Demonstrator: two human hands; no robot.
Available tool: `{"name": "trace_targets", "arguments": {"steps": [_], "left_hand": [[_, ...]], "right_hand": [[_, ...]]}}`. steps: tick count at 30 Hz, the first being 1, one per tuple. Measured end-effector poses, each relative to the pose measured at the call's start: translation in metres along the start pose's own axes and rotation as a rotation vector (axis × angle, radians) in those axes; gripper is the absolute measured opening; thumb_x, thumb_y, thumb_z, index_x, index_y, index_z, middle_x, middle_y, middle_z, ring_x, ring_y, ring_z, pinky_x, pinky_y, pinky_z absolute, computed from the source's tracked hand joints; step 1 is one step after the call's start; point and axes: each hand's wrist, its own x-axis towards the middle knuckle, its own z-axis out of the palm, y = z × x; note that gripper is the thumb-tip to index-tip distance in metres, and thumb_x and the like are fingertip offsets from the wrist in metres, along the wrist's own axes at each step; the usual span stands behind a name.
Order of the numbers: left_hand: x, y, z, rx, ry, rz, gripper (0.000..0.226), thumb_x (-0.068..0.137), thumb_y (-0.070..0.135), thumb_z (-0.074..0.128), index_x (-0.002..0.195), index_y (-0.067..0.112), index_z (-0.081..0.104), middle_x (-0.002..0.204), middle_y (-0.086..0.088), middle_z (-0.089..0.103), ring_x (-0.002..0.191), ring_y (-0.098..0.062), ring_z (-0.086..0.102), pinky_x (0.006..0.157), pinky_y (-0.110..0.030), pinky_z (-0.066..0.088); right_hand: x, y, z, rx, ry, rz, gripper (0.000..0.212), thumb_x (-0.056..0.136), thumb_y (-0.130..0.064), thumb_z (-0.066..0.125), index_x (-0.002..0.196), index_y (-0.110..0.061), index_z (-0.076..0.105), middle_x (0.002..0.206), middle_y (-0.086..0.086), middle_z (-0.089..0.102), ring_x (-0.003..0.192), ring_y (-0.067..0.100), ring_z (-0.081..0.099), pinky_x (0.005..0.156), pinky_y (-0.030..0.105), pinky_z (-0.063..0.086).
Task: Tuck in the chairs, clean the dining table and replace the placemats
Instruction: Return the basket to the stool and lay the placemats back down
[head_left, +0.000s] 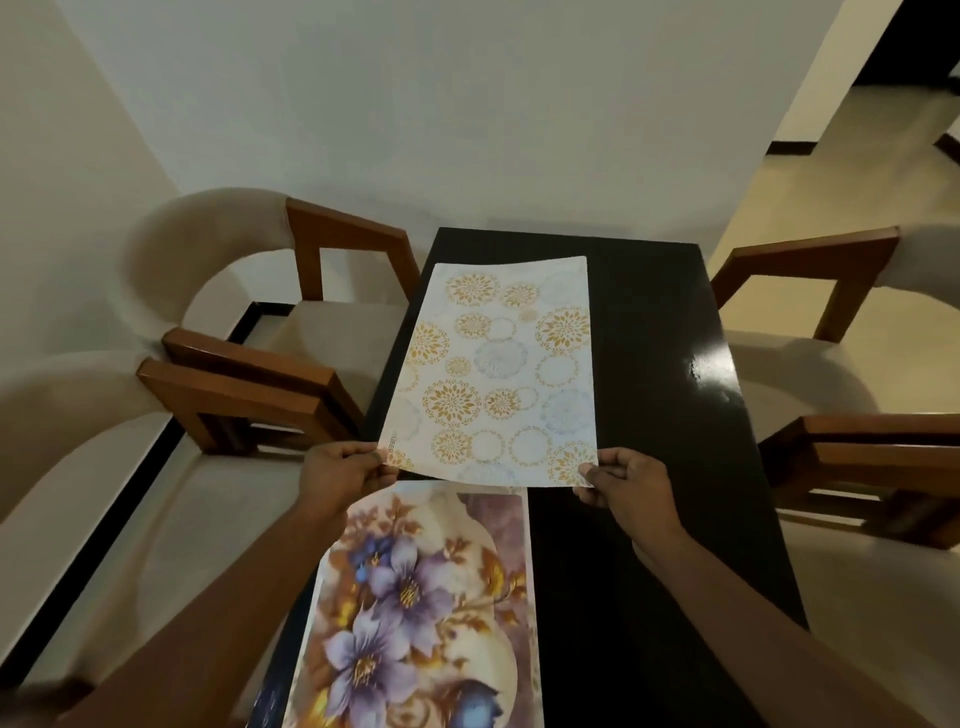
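White medallion placemat (493, 374), gold and grey-blue rosettes, held lengthwise over the glossy black desk (649, 364), far edge toward 12 o'clock. Near edge raised; far edge low over the desk or resting on it, cannot tell which. Pinched at the near-left corner by the left hand (345, 470), thumb on top and fingers curled beneath. Pinched at the near-right corner by the right hand (626, 480) in the same way.

At 6 o'clock, a purple-flower placemat (421, 597) lying flat on the desk's left half, its far edge hidden under the held one. Cream chairs with wooden arms at 9 o'clock (234, 384) and 3 o'clock (810, 260).

Probably thin, light and bendy, judging by the slight bow across the sheet. Smooth-faced, so likely to slide on the gloss top. Best taken at both corners of one short edge, as now; likely to droop and curl from a single corner.
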Motion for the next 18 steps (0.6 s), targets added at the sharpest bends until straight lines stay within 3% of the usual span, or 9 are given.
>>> {"name": "trace_targets", "arguments": {"steps": [6, 14, 18], "left_hand": [[0.095, 0.019, 0.032, -0.030, 0.070, -0.045, 0.017, 0.094, -0.003, 0.071, 0.111, -0.007, 0.070, 0.103, -0.026, 0.075, 0.089, -0.032, 0.077, 0.069, -0.031, 0.067], [0.176, 0.034, 0.060, 0.024, 0.190, -0.083, 0.010, 0.091, -0.002, 0.074, 0.100, -0.004, 0.070, 0.097, -0.023, 0.074, 0.087, -0.031, 0.078, 0.073, -0.035, 0.066], [0.201, 0.038, 0.068, -0.002, 0.235, -0.091, 0.015, 0.091, -0.003, 0.075, 0.103, -0.006, 0.068, 0.096, -0.025, 0.074, 0.083, -0.031, 0.078, 0.062, -0.030, 0.065]], "right_hand": [[0.097, -0.015, 0.032, 0.018, 0.016, 0.010, 0.014, 0.094, -0.003, 0.073, 0.107, -0.008, 0.072, 0.098, 0.007, 0.080, 0.084, 0.021, 0.079, 0.072, 0.026, 0.063], [0.168, -0.011, 0.067, 0.044, 0.049, 0.065, 0.015, 0.094, -0.004, 0.073, 0.109, -0.010, 0.073, 0.101, 0.006, 0.079, 0.090, 0.018, 0.079, 0.080, 0.034, 0.065], [0.190, -0.010, 0.080, 0.058, 0.073, 0.059, 0.021, 0.093, -0.004, 0.075, 0.113, -0.009, 0.074, 0.101, 0.007, 0.079, 0.087, 0.018, 0.079, 0.080, 0.033, 0.065]]}}
